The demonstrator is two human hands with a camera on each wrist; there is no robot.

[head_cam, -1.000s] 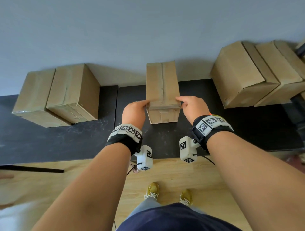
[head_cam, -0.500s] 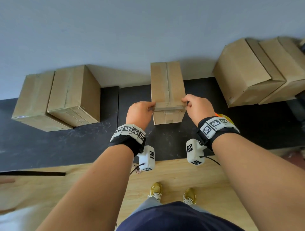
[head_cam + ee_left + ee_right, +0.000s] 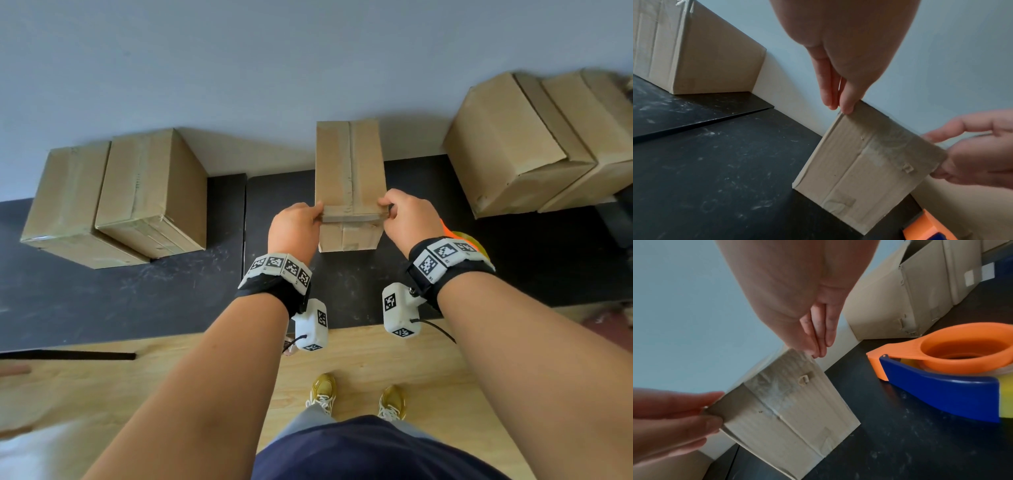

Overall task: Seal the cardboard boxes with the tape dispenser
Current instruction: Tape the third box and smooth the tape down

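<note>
Box: the middle cardboard box (image 3: 349, 171) stands at the bench's (image 3: 102, 301) back edge, against the wall.
Left grip: left hand (image 3: 294, 229) pinches the box's near top left corner.
Right grip: right hand (image 3: 409, 219) pinches the near top right corner.
Handling: probably light, stiff-walled; taped seam slick, so hold the corners.
Tape dispenser (image 3: 941, 369): lies free just right of the box.
</note>
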